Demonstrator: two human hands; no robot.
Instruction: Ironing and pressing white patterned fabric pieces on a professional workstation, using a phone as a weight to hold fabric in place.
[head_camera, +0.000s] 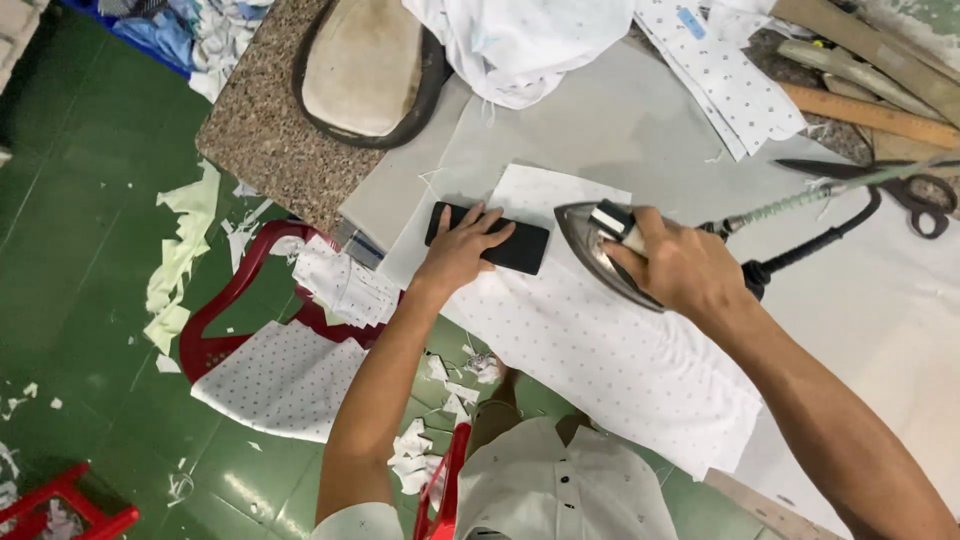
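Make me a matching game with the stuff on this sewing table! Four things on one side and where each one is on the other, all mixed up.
Things:
1. iron
2. black flat block
3. scissors
4. red plastic chair

Places:
A. on the green floor beside the table, with dotted cloth pieces on it
B. under the left hand, on the white dotted fabric
C. gripped by the right hand
D. far right of the table, near the wooden rulers

Pairs: 1-C, 2-B, 3-D, 4-A
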